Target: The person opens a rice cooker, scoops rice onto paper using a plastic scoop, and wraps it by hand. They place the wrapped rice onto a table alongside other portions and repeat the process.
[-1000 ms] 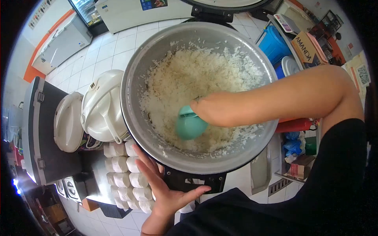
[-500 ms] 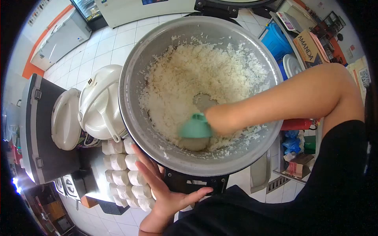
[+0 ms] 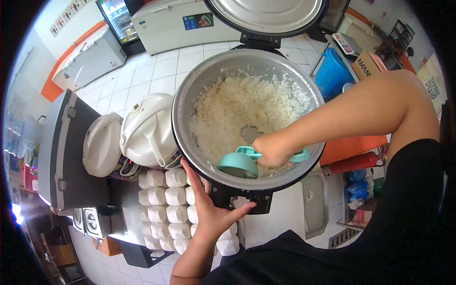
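A large rice cooker (image 3: 176, 111) with a metal inner pot stands in front of me, holding loose white rice (image 3: 237, 99). A bare patch of the pot's bottom shows near the middle of the rice. My right hand (image 3: 273, 149) is wrapped around the handle of a teal scoop (image 3: 237, 165), whose end sticks out past the hand. The scoop's bowl is tilted at the near inner wall of the pot, by the rim. My left hand (image 3: 213, 213), fingers spread, rests against the near left outside of the cooker, its thumb by the black front bracket (image 3: 251, 200).
The cooker's raised lid (image 3: 266, 14) stands at the back. Rows of white wrapped packets (image 3: 166, 213) lie left of the cooker, with white lidded food containers (image 3: 148, 130) and a large grey cooler box (image 3: 76, 152) beyond. A grey tray (image 3: 316, 209) sits to the right.
The view has tilted up and back, showing more of the lid. The scoop has turned, so its bowl's opening shows near the rim. My left hand stays against the cooker.
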`<state>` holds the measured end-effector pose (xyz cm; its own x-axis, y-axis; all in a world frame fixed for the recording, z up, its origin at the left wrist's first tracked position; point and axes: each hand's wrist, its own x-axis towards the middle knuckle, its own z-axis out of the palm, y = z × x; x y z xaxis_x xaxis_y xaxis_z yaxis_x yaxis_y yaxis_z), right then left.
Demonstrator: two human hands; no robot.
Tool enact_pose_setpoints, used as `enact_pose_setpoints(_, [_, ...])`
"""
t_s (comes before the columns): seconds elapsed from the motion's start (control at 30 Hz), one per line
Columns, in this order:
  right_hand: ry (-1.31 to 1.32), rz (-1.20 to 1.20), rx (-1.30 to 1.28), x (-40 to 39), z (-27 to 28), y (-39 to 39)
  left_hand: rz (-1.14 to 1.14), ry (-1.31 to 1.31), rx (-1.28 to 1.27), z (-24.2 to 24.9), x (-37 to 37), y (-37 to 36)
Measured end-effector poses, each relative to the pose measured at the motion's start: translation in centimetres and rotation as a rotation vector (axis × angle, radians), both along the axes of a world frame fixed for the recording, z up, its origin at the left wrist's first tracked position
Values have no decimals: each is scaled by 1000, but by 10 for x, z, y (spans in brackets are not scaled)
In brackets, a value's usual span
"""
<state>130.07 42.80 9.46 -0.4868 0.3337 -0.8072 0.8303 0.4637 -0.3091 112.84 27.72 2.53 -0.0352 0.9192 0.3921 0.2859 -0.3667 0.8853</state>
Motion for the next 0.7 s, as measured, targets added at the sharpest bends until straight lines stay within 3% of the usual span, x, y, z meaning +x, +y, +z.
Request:
enact_pose_setpoints(0.07, [79,-231,-165,7,-9,5,0,-24,-21,3,0,-2])
enact_pose_setpoints(0.2, [59,-186,-250,10,-40,29,53,-53,47,-5,6,-2])
enact_pose_setpoints(0.27, [46,-285,-396,11,-42,26,59,-79,8,-4,4,-5])
enact_pose_setpoints(0.33, [49,-265,-370,18,-30,28,71,-113,49,-4,3,-3])
enact_pose_setpoints(0.4, [124,-283,-389,27,-6,26,55,32,72,-4,2,-4])
enact_pose_setpoints(0.5, [225,-313,-486,42,36,26,45,-29,53,1,3,-4])
enact_pose_setpoints(0.7, [304,-268,-675,79,85,-44,145,-70,152,-37,2,-11])
